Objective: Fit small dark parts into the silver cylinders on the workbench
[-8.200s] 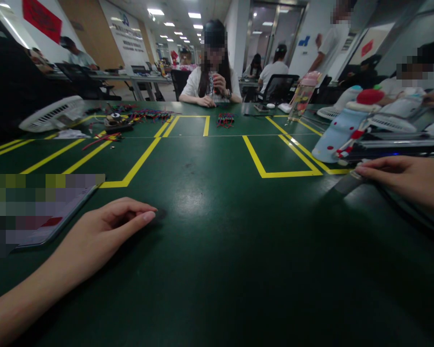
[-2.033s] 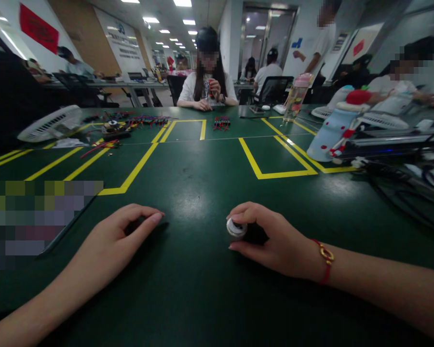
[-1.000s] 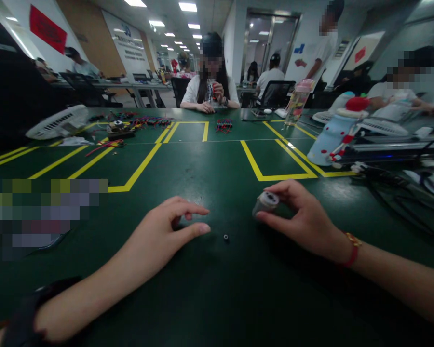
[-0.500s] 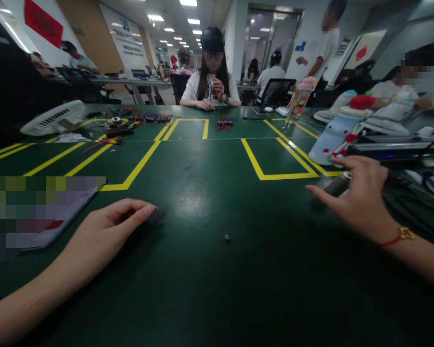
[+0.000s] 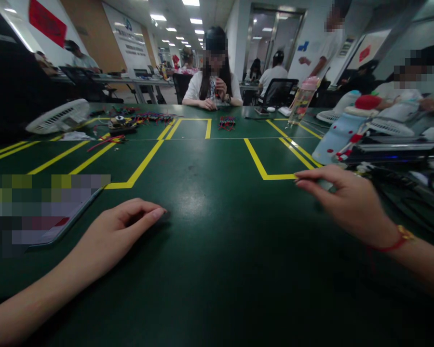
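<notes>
My left hand (image 5: 130, 221) rests low over the green tabletop (image 5: 202, 270), thumb and forefinger pressed together. Whatever may be between those fingertips is too small to make out. On the other side, my right hand (image 5: 350, 202) is held above the table, palm down, with thumb and fingers closed in a pinch beside a yellow tape corner. A tiny dark spot shows at its fingertips, but I cannot tell what it is. A red cord bracelet (image 5: 390, 246) circles the right wrist. Left of my left hand lies a flat, partly blurred sheet or tablet (image 5: 63, 231).
A blue bottle with a red top (image 5: 336, 140) stands behind my right hand, near tangled cables (image 5: 401, 193). Wired parts (image 5: 119, 123) and a white fan (image 5: 60, 116) lie at the far left. Another person (image 5: 213, 86) sits across the table. Yellow tape (image 5: 148, 161) marks the surface.
My right hand has closed from open into a pinch and shifted slightly left. The small metal nut-like piece at mid-table is gone from view. A dark cylinder by the right hand no longer shows.
</notes>
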A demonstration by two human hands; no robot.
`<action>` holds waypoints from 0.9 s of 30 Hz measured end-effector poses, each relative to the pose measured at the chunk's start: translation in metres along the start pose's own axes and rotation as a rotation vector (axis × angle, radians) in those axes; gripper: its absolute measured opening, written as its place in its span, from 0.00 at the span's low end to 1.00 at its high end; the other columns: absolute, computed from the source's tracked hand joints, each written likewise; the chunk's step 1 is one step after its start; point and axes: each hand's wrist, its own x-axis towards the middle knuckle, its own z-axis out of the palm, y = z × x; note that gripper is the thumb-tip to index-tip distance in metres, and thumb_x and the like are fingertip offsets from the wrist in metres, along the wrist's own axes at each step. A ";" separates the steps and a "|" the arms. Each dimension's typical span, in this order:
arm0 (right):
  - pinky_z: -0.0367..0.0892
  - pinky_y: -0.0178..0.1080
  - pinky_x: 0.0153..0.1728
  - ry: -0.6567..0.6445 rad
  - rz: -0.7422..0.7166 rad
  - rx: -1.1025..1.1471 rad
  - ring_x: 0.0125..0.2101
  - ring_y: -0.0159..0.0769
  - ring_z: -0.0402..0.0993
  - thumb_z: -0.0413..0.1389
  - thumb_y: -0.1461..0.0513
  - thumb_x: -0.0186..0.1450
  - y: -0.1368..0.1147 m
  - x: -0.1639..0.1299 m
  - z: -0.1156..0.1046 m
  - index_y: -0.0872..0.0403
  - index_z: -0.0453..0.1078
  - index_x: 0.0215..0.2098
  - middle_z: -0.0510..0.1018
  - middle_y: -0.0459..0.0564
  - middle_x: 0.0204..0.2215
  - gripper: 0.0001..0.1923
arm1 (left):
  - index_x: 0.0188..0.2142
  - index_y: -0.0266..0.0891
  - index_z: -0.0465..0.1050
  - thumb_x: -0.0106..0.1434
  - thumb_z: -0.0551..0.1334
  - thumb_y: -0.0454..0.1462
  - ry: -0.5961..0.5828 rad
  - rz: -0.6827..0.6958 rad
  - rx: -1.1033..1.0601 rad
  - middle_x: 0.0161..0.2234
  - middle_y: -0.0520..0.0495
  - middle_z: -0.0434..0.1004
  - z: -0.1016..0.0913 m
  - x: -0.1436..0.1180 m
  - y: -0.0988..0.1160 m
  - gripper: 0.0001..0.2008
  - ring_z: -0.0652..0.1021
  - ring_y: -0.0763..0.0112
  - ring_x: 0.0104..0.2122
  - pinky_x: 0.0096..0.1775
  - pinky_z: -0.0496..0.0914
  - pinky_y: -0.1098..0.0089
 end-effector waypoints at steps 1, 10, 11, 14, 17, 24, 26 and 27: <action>0.62 0.40 0.39 0.070 0.072 -0.124 0.38 0.37 0.72 0.54 0.54 0.65 0.019 0.000 -0.012 0.53 0.76 0.42 0.78 0.53 0.39 0.15 | 0.42 0.45 0.75 0.62 0.56 0.55 0.002 0.003 0.001 0.44 0.50 0.79 0.001 0.001 -0.002 0.20 0.77 0.59 0.44 0.45 0.67 0.64; 0.58 0.38 0.32 -0.129 0.541 -0.475 0.32 0.36 0.70 0.55 0.50 0.62 0.095 -0.007 -0.049 0.50 0.78 0.41 0.80 0.51 0.36 0.18 | 0.43 0.48 0.75 0.62 0.56 0.56 0.021 0.000 0.021 0.44 0.53 0.79 0.003 0.000 -0.008 0.20 0.77 0.58 0.45 0.45 0.67 0.65; 0.58 0.38 0.33 -0.131 0.538 -0.477 0.32 0.36 0.70 0.54 0.50 0.62 0.095 -0.007 -0.048 0.50 0.78 0.41 0.79 0.51 0.36 0.18 | 0.43 0.48 0.75 0.62 0.56 0.56 0.021 -0.005 0.022 0.44 0.53 0.79 0.003 0.000 -0.008 0.20 0.77 0.58 0.45 0.45 0.67 0.65; 0.59 0.38 0.33 -0.129 0.583 -0.481 0.32 0.35 0.69 0.53 0.49 0.63 0.094 -0.005 -0.048 0.51 0.78 0.43 0.79 0.52 0.35 0.19 | 0.43 0.48 0.75 0.62 0.56 0.56 0.018 -0.010 0.013 0.45 0.53 0.79 0.004 -0.001 -0.008 0.20 0.76 0.58 0.46 0.47 0.66 0.64; 0.59 0.38 0.33 -0.140 0.636 -0.461 0.31 0.35 0.69 0.54 0.48 0.62 0.094 -0.005 -0.049 0.50 0.78 0.42 0.79 0.51 0.34 0.19 | 0.43 0.49 0.75 0.61 0.57 0.57 0.009 -0.006 0.007 0.45 0.52 0.78 0.004 0.000 -0.008 0.20 0.76 0.59 0.46 0.47 0.65 0.63; 0.58 0.39 0.34 -0.107 0.650 -0.463 0.35 0.36 0.70 0.52 0.48 0.63 0.089 -0.004 -0.054 0.54 0.78 0.42 0.79 0.56 0.36 0.22 | 0.43 0.48 0.75 0.61 0.57 0.56 0.014 -0.020 0.002 0.44 0.53 0.78 0.004 -0.001 -0.007 0.21 0.76 0.59 0.45 0.47 0.65 0.64; 0.58 0.39 0.34 -0.130 0.672 -0.427 0.35 0.37 0.70 0.53 0.48 0.62 0.089 -0.003 -0.054 0.54 0.78 0.42 0.79 0.55 0.36 0.22 | 0.43 0.48 0.75 0.61 0.57 0.56 0.009 -0.016 -0.003 0.44 0.52 0.78 0.004 0.000 -0.010 0.21 0.76 0.58 0.46 0.47 0.65 0.63; 0.58 0.39 0.34 -0.140 0.698 -0.407 0.34 0.37 0.70 0.55 0.48 0.61 0.089 -0.002 -0.054 0.53 0.78 0.42 0.79 0.54 0.36 0.21 | 0.42 0.48 0.75 0.61 0.57 0.57 0.011 -0.013 -0.006 0.44 0.52 0.78 0.004 0.001 -0.012 0.21 0.76 0.58 0.45 0.47 0.65 0.63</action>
